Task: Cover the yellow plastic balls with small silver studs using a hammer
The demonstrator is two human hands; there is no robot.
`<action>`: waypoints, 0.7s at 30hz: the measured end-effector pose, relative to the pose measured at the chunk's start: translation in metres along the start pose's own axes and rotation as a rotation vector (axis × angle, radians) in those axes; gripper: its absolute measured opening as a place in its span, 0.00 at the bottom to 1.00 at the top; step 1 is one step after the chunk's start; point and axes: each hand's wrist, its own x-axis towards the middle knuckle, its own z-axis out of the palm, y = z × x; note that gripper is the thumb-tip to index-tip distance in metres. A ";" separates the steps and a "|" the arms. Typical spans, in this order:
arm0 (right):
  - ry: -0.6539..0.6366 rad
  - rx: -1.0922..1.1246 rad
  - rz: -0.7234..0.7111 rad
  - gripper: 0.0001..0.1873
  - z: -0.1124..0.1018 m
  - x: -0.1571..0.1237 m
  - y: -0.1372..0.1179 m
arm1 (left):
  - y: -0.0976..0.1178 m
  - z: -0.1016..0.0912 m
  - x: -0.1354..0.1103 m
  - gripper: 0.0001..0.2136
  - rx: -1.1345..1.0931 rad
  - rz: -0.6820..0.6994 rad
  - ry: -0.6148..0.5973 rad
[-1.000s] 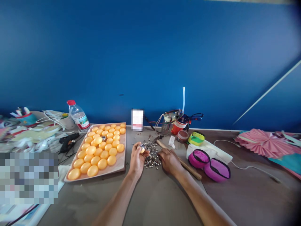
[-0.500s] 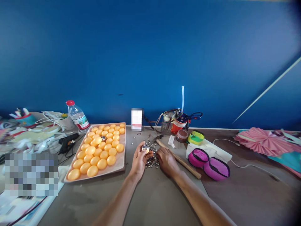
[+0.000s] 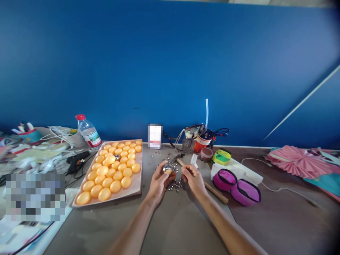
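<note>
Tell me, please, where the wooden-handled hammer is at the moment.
In the head view, the hammer lies on the table right of centre, partly hidden by the right hand, its lower end beside the purple containers.

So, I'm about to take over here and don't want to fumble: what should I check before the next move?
1. Silver-and-orange ball held in left hand: ok.
2. Something pinched in right hand: cannot tell, too small to see.
3. Metal beads within reach: ok, piled near both hands.
4. Hammer well away from the hands: not ok, its handle runs partly hidden behind the right hand.
5. Orange balls inside tray: ok.
</note>
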 end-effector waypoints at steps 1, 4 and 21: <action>-0.026 0.080 0.032 0.12 0.001 -0.001 -0.003 | 0.000 0.000 0.000 0.24 0.004 -0.003 -0.008; -0.110 0.255 0.126 0.13 0.005 -0.004 -0.013 | 0.002 -0.001 0.000 0.23 0.016 -0.010 -0.035; -0.146 0.204 0.096 0.10 0.011 -0.010 -0.017 | 0.000 -0.001 -0.001 0.18 0.080 0.017 -0.157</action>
